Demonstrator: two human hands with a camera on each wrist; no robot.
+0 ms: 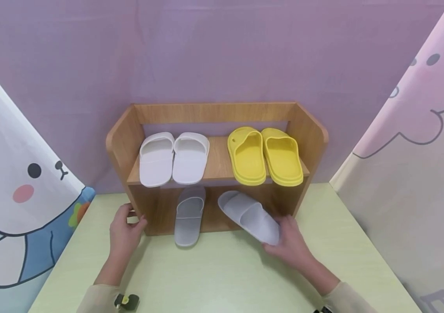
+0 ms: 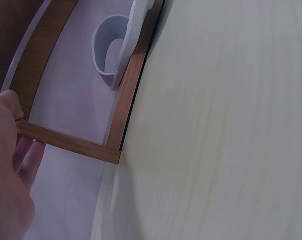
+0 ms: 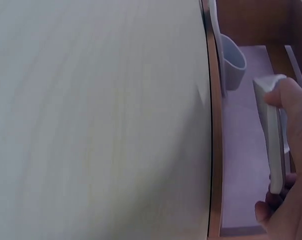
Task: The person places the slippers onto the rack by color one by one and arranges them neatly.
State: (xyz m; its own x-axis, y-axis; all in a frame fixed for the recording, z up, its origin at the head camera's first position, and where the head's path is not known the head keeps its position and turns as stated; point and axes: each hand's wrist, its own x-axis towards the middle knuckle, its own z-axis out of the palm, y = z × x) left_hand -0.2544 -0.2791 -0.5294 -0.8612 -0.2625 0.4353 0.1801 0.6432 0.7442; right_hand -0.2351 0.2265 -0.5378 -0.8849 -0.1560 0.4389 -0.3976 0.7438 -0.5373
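Note:
A two-tier wooden shoe rack (image 1: 218,113) stands on the table. My left hand (image 1: 125,230) grips the lower front edge of its left side panel (image 2: 66,140), thumb on one face and fingers on the other. In my right hand (image 1: 290,243) is a light grey slipper (image 1: 251,217), pinched by its heel end and slanted, its toe pointing into the lower tier. The wrist view shows this slipper (image 3: 273,135) tipped on edge between thumb and fingers. Its mate, another grey slipper (image 1: 189,217), lies on the lower shelf, toe inward, heel jutting past the front edge.
On the upper shelf sit a pair of white slippers (image 1: 173,158) at the left and a pair of yellow clogs (image 1: 265,156) at the right. A purple cloth (image 1: 222,52) hangs behind the rack. Cartoon-printed cloths flank the pale green table (image 1: 214,274).

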